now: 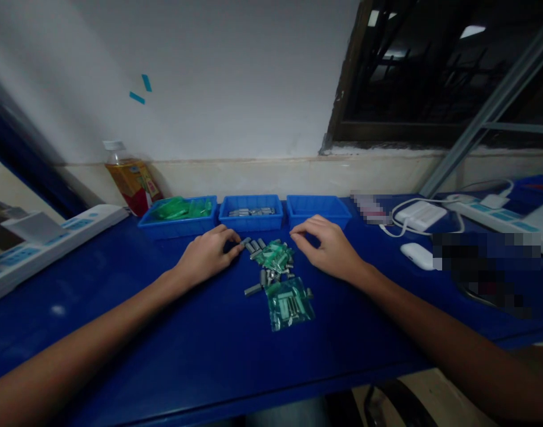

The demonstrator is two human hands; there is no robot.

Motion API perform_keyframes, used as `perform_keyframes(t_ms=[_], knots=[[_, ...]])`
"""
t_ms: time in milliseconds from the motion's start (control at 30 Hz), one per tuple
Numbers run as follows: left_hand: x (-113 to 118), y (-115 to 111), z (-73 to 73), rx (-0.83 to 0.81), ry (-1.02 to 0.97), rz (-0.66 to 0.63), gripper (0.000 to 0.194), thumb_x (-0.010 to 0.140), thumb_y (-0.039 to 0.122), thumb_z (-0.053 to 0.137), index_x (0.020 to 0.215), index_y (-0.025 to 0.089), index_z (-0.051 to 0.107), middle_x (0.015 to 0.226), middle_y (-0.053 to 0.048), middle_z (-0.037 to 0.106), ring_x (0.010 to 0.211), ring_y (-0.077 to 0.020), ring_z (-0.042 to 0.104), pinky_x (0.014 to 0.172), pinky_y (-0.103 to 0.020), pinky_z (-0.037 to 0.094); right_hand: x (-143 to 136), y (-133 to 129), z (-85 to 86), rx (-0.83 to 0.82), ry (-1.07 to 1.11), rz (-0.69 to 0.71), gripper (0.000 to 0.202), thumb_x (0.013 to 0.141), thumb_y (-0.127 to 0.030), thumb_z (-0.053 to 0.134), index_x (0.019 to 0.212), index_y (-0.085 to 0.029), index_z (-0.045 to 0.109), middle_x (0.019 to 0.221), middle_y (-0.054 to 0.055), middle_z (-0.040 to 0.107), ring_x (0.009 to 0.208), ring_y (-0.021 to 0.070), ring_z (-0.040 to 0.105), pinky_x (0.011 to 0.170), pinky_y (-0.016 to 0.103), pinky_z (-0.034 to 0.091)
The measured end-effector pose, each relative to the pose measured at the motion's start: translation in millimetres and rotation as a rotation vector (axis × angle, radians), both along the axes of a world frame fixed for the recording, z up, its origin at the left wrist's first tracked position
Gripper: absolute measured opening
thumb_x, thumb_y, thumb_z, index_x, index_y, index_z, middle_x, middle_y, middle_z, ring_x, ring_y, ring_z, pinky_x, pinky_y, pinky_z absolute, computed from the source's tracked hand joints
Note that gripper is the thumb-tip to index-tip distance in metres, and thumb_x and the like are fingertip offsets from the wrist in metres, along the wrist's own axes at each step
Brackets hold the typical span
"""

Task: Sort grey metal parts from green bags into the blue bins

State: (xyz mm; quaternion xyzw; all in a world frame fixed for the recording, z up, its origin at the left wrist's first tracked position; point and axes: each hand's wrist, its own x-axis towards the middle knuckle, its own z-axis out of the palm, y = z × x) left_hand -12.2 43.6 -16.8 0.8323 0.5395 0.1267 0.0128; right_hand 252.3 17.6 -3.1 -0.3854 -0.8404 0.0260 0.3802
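While my left hand (208, 252) curls narrowly at a metal cylinder (246, 241), my narrow right hand (328, 248) flanks green bags (275, 257) behind the worktop's (200, 356) front edge; grips unclear.

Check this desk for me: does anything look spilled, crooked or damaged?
Loose metal pieces lie scattered among green bags between the left hand and right hand, while other pieces sit in the middle blue tray; that looks spilled, though possibly deliberate. Two blue strips slant at different angles on the wall, looking haphazard. No damage shows clearly.

Lt-grey wall (235, 77); dk window (413, 89) RHS
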Motion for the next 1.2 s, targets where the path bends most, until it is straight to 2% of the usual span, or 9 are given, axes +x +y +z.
perform_keyframes(t_ms=[200, 333, 400, 500, 667, 767, 867, 1033, 1200], knots=[[-0.9, -1.2, 2.5, 0.057, -0.104, 0.018, 0.028, 0.085, 0.040, 0.046, 0.091, 0.018, 0.061, 0.092, -0.006, 0.065, 0.078, -0.0194, 0.061, 0.069, -0.030, 0.046, -6.5, 0.5, -12.4, -0.058, -0.044, 0.018, 0.013, 0.086, -0.021, 0.051, 0.090, -0.017, 0.063, 0.074, 0.002, 0.064, 0.076, 0.0168, 0.055, 0.074, 0.030, 0.041], [14.7, -16.2, 14.4, 0.064, -0.275, -0.082, 0.025, 0.087, 0.035, 0.044, 0.087, 0.016, 0.060, 0.082, -0.004, 0.063, 0.064, -0.0146, 0.056, 0.062, -0.027, 0.044, -20.4, 0.3, -13.8, -0.012, -0.150, 0.014, 0.029, 0.085, -0.027, 0.055, 0.111, -0.014, 0.056, 0.089, 0.007, 0.064, 0.085, 0.0197, 0.054, 0.077, 0.032, 0.040], [24.9, -24.2, 20.4, 0.049, -0.337, -0.149, 0.023, 0.087, 0.033, 0.045, 0.084, 0.015, 0.060, 0.079, -0.003, 0.062, 0.062, -0.0132, 0.054, 0.060, -0.026, 0.043, -30.1, 0.9, -9.6, 0.044, -0.226, 0.022, 0.026, 0.086, -0.028, 0.053, 0.109, -0.015, 0.057, 0.093, 0.008, 0.063, 0.086, 0.0205, 0.053, 0.076, 0.033, 0.039], [34.5, -30.3, 24.5, 0.057, -0.418, -0.196, 0.021, 0.087, 0.032, 0.047, 0.084, 0.015, 0.060, 0.078, -0.002, 0.061, 0.063, -0.0125, 0.054, 0.059, -0.025, 0.043, -41.7, 2.7, -3.7, 0.111, -0.263, 0.017, 0.017, 0.089, -0.024, 0.046, 0.095, -0.015, 0.059, 0.087, 0.008, 0.062, 0.083, 0.0201, 0.053, 0.075, 0.033, 0.037], [31.7, -27.8, 15.5, 0.160, -0.464, -0.210, 0.019, 0.089, 0.028, 0.048, 0.096, 0.016, 0.060, 0.085, -0.003, 0.062, 0.066, -0.0114, 0.055, 0.062, -0.025, 0.046, -43.2, 3.2, -7.3, 0.102, -0.146, 0.008, 0.017, 0.090, -0.028, 0.049, 0.092, -0.015, 0.061, 0.085, 0.007, 0.063, 0.081, 0.0187, 0.054, 0.075, 0.032, 0.040], [28.1, -28.3, 6.3, 0.239, -0.427, -0.309, 0.023, 0.090, 0.025, 0.048, 0.110, 0.017, 0.055, 0.095, -0.005, 0.061, 0.071, -0.0113, 0.057, 0.065, -0.025, 0.048, -41.2, -1.3, -12.4, 0.055, -0.074, 0.054, 0.017, 0.091, -0.026, 0.050, 0.093, -0.015, 0.062, 0.082, 0.006, 0.063, 0.078, 0.0172, 0.055, 0.073, 0.030, 0.042], [26.5, -31.7, 0.7, 0.307, -0.367, -0.377, 0.019, 0.091, 0.024, 0.048, 0.107, 0.018, 0.056, 0.097, -0.005, 0.062, 0.075, -0.0123, 0.058, 0.068, -0.025, 0.048, -43.8, -7.2, -14.5, 0.002, -0.007, 0.073, 0.016, 0.090, -0.026, 0.052, 0.091, -0.015, 0.063, 0.077, 0.005, 0.062, 0.073, 0.0160, 0.056, 0.069, 0.029, 0.043], [21.1, -27.4, 6.8, 0.346, -0.308, -0.299, 0.017, 0.091, 0.029, 0.047, 0.100, 0.018, 0.057, 0.086, -0.004, 0.063, 0.074, -0.0138, 0.059, 0.068, -0.026, 0.047, -49.4, -9.6, -14.5, -0.054, 0.161, 0.080, 0.025, 0.087, -0.024, 0.054, 0.111, -0.016, 0.058, 0.083, 0.005, 0.064, 0.077, 0.0165, 0.059, 0.073, 0.030, 0.046], [16.3, 14.9, 29.2, 0.399, -0.212, -0.090, 0.023, 0.090, 0.032, 0.047, 0.095, 0.016, 0.062, 0.087, -0.008, 0.065, 0.077, -0.0189, 0.059, 0.072, -0.031, 0.045, -40.0, 2.0, -16.7, -0.028, 0.120, 0.013, 0.025, 0.086, -0.025, 0.053, 0.108, -0.015, 0.057, 0.082, 0.005, 0.062, 0.080, 0.0180, 0.058, 0.077, 0.033, 0.045]])
